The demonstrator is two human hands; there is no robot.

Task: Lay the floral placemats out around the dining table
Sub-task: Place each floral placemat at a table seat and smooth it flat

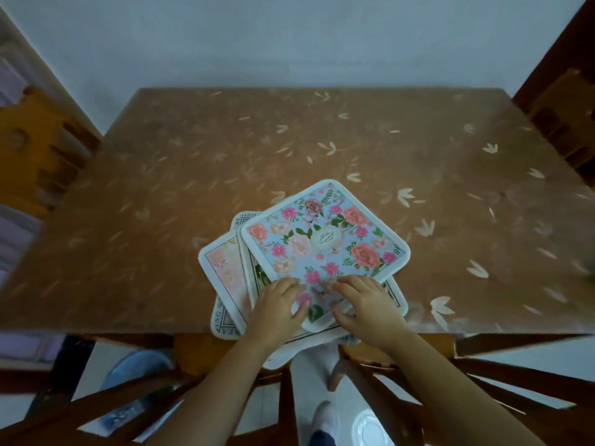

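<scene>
Your stack of placemats (289, 304) sits at the near edge of the bench (161, 175), about midway along it, loosely fanned so the corners point different ways. The lowest ones hang a little past the bench edge toward you.

The top placemat (325, 239) is light blue with pink and orange roses and a white rim, and it lies turned like a diamond. A pale pink placemat (222, 268) sticks out from under it on the left. A lettered border (222, 320) shows beneath that one, and a dark-lined border (397, 299) pokes out on the right.

Your left hand (277, 312) lies palm down on the near corner of the top placemat, fingers relaxed and lightly bent, gripping nothing. Your right hand (367, 307) lies just beside it on the same corner. Its fingers spread over the print and its thumb runs along the white rim. You cannot tell from here whether that thumb is pinching the edge or only resting on it. The two hands are close together but not touching.

The bench has a brown cover printed with pale leaves. A wooden chair (38, 140) stands at the left end and another chair (563, 117) at the right end. Below the near edge, a shoe (325, 416) shows on the pale floor (309, 371).
</scene>
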